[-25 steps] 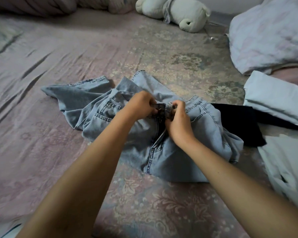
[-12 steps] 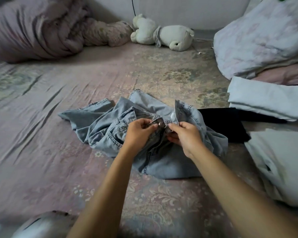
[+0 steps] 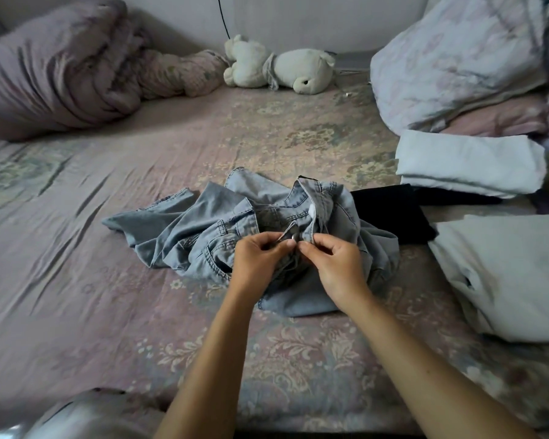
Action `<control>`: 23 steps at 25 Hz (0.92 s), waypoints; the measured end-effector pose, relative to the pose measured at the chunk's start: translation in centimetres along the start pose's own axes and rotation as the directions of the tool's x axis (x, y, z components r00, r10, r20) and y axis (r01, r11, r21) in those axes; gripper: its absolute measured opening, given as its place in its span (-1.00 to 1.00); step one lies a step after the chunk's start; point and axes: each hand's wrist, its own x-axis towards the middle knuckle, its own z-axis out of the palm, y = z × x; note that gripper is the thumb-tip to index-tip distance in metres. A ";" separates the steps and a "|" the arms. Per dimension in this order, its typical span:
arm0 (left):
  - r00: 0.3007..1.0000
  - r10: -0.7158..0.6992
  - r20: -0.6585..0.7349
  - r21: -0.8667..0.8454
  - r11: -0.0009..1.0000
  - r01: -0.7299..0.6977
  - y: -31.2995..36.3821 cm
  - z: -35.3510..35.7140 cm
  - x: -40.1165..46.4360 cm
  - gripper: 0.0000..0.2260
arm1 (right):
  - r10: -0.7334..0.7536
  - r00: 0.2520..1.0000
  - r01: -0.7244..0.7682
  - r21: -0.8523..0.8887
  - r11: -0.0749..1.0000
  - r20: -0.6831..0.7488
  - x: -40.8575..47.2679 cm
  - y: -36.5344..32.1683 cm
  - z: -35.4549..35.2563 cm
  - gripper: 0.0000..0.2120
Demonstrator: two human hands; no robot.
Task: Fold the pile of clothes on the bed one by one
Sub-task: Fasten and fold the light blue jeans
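The light-blue denim jeans (image 3: 203, 236) lie crumpled near the middle of the bed (image 3: 76, 280), waistband raised toward the camera and legs bunched away to the left. The left hand (image 3: 257, 264) has its fingers curled and pinches the waistband tab that carries the metal button (image 3: 293, 236); the right hand (image 3: 336, 267) pinches the opposite waistband edge between thumb and forefinger, its other fingers loosely bent. The two hands hold the edges almost touching, which suggests that the waist closure is being fastened or aligned so that the front lies flat before folding; whether the button is already through its hole cannot be determined. The waistband is lifted off the bed, probably to give the fingers working room under the cloth. A black garment (image 3: 390, 217) lies flat just right of the jeans, partly under them. Further right, a folded pale-blue garment (image 3: 469, 166) and a larger pale cloth (image 3: 504, 274) are set apart from the working area, which looks like a deliberate separation of other items from the item in hand. A plush toy (image 3: 279, 69) and a rolled duvet (image 3: 54, 74) sit by the far wall. Folding of the jeans appears not yet begun.
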 end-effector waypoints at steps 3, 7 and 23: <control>1.000 -0.016 0.006 -0.014 1.000 0.016 0.0 -0.5 0.0 -0.91 | -0.006 1.000 0.006 -0.029 1.000 0.027 -0.3 -0.3 0.0 -0.87; 0.998 -0.030 0.057 -0.032 0.999 0.032 0.5 -0.9 0.0 -0.93 | 0.253 0.955 -0.296 0.458 0.838 0.154 0.3 -1.0 0.0 -0.78; 0.963 0.147 -0.226 0.312 0.947 -0.072 0.7 1.2 -1.9 -0.84 | -0.024 0.999 0.019 -0.112 0.994 -0.047 -0.9 0.7 1.5 -0.86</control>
